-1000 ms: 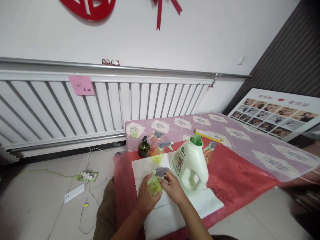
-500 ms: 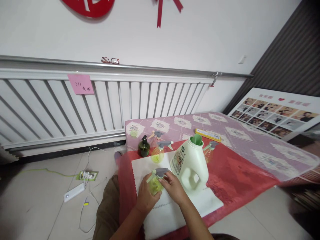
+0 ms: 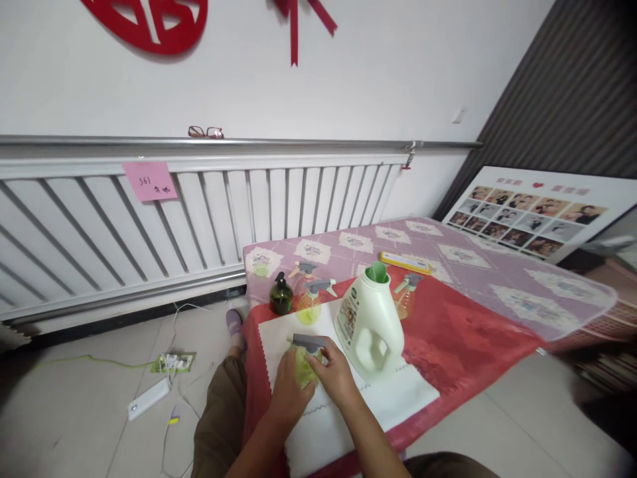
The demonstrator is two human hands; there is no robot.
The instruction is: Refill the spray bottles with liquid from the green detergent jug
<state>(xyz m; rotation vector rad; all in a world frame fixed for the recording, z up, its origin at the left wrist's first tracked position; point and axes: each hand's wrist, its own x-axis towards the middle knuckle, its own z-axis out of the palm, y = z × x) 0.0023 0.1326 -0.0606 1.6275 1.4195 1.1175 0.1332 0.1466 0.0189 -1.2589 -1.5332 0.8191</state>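
Between my two hands, above the white cloth (image 3: 326, 431), is a spray bottle (image 3: 304, 369) with yellow-green liquid and a grey trigger head. My left hand (image 3: 289, 392) wraps round the bottle's body from the left. My right hand (image 3: 332, 372) closes on the neck, just under the trigger head, its fingertips partly hidden. Right of my hands stands a large pale green jug (image 3: 368, 325) with a handle and a green piece in its open mouth. Behind my hands is another spray bottle (image 3: 309, 309) with yellow liquid.
A dark green pump bottle (image 3: 281, 297) stands at back left, near a pinkish spray bottle (image 3: 303, 279). An orange-tinted spray bottle (image 3: 405, 302) is behind the jug. A yellow box (image 3: 405, 262) lies on the patterned tablecloth (image 3: 462, 255). Cables and a white power bank (image 3: 149, 398) lie on the floor.
The spray bottle's trigger head has turned, its nozzle now pointing left. Both hands remain on the bottle. The whole view has shifted slightly.
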